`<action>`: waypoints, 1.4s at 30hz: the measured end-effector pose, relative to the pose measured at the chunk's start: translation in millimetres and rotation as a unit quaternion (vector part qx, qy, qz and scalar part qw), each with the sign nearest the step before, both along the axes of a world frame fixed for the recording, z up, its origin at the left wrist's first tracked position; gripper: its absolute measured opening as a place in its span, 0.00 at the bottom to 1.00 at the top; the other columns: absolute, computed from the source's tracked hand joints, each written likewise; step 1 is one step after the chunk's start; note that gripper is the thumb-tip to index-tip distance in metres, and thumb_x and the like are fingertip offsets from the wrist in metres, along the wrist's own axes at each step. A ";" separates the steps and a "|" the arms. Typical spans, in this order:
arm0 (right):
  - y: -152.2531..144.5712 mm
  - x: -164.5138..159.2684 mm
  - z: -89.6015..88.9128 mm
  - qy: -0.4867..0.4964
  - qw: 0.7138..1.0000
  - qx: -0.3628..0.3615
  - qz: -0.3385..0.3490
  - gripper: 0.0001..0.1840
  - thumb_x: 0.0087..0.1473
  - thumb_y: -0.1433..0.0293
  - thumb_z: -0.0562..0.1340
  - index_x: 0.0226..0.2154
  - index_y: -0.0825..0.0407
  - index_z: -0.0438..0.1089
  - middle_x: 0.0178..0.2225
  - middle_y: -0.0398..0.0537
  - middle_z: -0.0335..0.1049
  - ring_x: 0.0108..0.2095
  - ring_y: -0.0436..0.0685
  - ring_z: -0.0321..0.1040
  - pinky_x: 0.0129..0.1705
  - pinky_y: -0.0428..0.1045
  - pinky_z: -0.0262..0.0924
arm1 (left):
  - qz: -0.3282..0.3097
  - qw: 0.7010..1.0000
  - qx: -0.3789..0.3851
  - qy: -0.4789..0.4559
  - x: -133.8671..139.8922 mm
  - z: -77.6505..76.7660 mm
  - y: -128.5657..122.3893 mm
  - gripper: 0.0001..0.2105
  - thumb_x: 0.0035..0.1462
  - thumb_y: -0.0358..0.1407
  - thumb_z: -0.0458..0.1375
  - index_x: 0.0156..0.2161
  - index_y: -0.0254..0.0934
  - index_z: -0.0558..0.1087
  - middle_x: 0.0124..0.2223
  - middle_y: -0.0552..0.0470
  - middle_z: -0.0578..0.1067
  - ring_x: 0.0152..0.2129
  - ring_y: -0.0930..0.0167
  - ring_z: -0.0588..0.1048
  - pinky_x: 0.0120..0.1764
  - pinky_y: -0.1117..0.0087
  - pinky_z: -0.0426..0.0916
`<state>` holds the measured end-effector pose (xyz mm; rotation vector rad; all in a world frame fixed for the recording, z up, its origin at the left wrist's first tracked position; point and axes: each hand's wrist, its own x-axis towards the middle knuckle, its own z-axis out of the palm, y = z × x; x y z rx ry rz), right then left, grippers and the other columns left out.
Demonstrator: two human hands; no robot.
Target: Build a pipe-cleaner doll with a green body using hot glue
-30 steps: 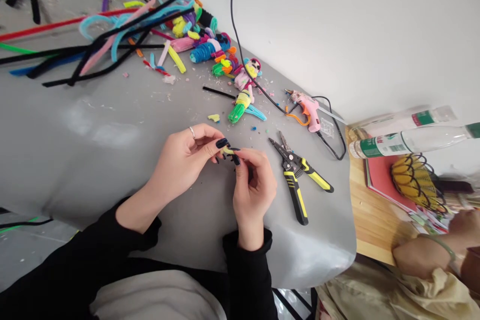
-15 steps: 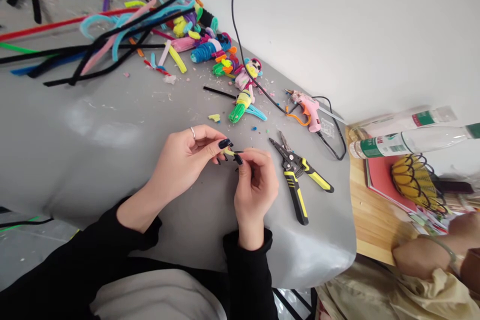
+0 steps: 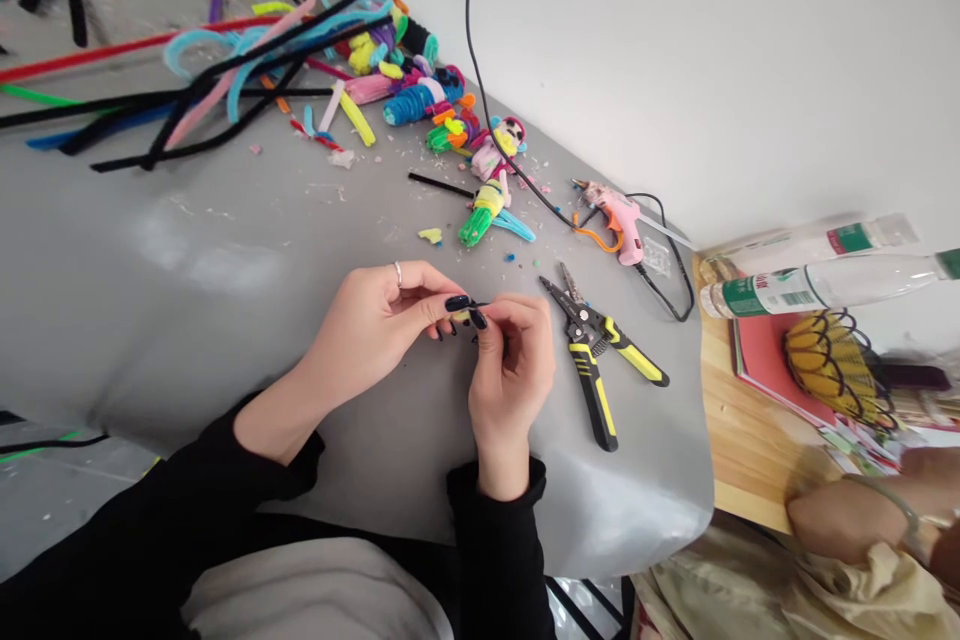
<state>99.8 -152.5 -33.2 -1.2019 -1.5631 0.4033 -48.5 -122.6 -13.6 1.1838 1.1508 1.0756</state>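
A short pale-yellow piece of pipe cleaner (image 3: 462,317) is pinched between my two hands, mostly hidden by the fingertips. My left hand (image 3: 382,320) comes from the left with thumb and forefinger closed on it. My right hand (image 3: 516,355) grips its other side, fingers curled and thumb pressed in. The two thumbs almost meet. Right of my hands lie wire strippers (image 3: 589,340) with yellow-and-black handles, jaws apart. Beyond them on the table sits a small green-and-yellow pipe cleaner figure (image 3: 484,212), beside a yellow scrap (image 3: 430,235).
Loose pipe cleaners (image 3: 225,80) pile at the upper left, near several finished figures (image 3: 424,102). A pink glue gun (image 3: 619,220) lies by the wall, its cord (image 3: 472,40) crossing the table. Plastic bottles (image 3: 825,282) and another person's arm (image 3: 847,515) are at the right.
My left hand has moved slightly right, bringing its fingertips against those of my right hand. Less of the yellow piece shows between them.
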 end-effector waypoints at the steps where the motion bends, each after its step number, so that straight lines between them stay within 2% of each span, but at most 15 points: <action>1: -0.1 0.1 -0.1 0.002 1.000 -0.002 0.003 0.09 0.68 0.79 0.58 0.40 0.48 0.68 0.38 0.43 0.69 0.39 0.50 0.69 0.38 0.47 0.65 | -0.004 1.000 -0.001 -0.001 -0.1 0.3 0.1 0.05 0.58 0.37 0.65 0.33 0.38 0.81 0.28 0.51 0.82 0.24 0.69 0.79 0.30 0.70 0.77; 6: 0.0 0.4 0.2 0.000 1.000 -0.003 0.004 0.09 0.68 0.78 0.57 0.40 0.48 0.68 0.38 0.43 0.69 0.38 0.50 0.69 0.39 0.47 0.65 | -0.023 1.000 -0.008 -0.014 -1.7 -1.2 0.9 0.05 0.58 0.34 0.63 0.32 0.38 0.81 0.26 0.52 0.81 0.21 0.72 0.77 0.27 0.73 0.75; 11: 0.4 0.1 1.3 0.010 1.000 -0.010 0.002 0.07 0.69 0.76 0.58 0.40 0.48 0.68 0.38 0.43 0.68 0.38 0.50 0.68 0.38 0.48 0.66 | -0.034 0.999 -0.004 -0.015 -3.1 -3.9 0.4 0.07 0.60 0.37 0.64 0.34 0.38 0.82 0.27 0.51 0.82 0.21 0.71 0.77 0.27 0.72 0.75; 15: -0.6 -0.4 1.5 0.034 0.999 -0.015 -0.011 0.07 0.69 0.76 0.58 0.39 0.49 0.68 0.37 0.43 0.67 0.37 0.50 0.68 0.36 0.47 0.64 | -0.017 0.999 0.032 0.009 -0.9 -4.2 -2.8 0.11 0.63 0.43 0.63 0.41 0.39 0.84 0.38 0.48 0.86 0.31 0.67 0.82 0.34 0.70 0.78; 18: -1.8 -0.5 0.8 0.046 0.998 -0.026 -0.026 0.06 0.69 0.73 0.59 0.39 0.49 0.68 0.37 0.44 0.67 0.36 0.50 0.68 0.34 0.47 0.64 | 0.001 0.998 0.053 0.036 1.3 -4.8 -5.0 0.15 0.60 0.43 0.65 0.49 0.40 0.83 0.46 0.47 0.86 0.37 0.65 0.83 0.39 0.69 0.79; 22: -2.5 -0.4 0.3 0.060 0.997 -0.032 -0.031 0.05 0.70 0.72 0.59 0.39 0.49 0.69 0.37 0.44 0.67 0.35 0.50 0.68 0.33 0.47 0.64 | 0.004 0.991 0.100 0.088 2.5 -6.9 -6.7 0.10 0.60 0.41 0.65 0.44 0.41 0.84 0.43 0.48 0.85 0.34 0.67 0.82 0.33 0.72 0.76; 26: -2.1 -0.2 0.9 0.072 0.997 -0.033 -0.023 0.05 0.69 0.73 0.60 0.39 0.49 0.70 0.37 0.43 0.68 0.35 0.49 0.68 0.33 0.46 0.64 | 0.014 0.982 0.150 0.116 2.6 -7.5 -8.3 0.09 0.63 0.35 0.61 0.42 0.42 0.84 0.41 0.50 0.86 0.36 0.67 0.82 0.40 0.71 0.76; 35: -1.2 -0.8 2.2 0.041 0.999 -0.022 -0.026 0.06 0.69 0.74 0.59 0.38 0.49 0.69 0.36 0.43 0.69 0.36 0.51 0.69 0.35 0.47 0.65 | 0.014 0.982 0.142 0.125 3.2 -6.3 -9.6 0.11 0.64 0.36 0.59 0.41 0.43 0.85 0.41 0.51 0.86 0.35 0.67 0.83 0.41 0.69 0.77; 42: -1.9 -0.6 2.2 0.044 0.999 -0.018 -0.024 0.06 0.68 0.75 0.60 0.38 0.49 0.69 0.36 0.43 0.69 0.37 0.50 0.69 0.36 0.47 0.65 | 0.026 0.975 0.179 0.130 3.2 -9.9 -13.0 0.11 0.65 0.34 0.58 0.41 0.45 0.85 0.38 0.52 0.86 0.30 0.69 0.82 0.36 0.70 0.75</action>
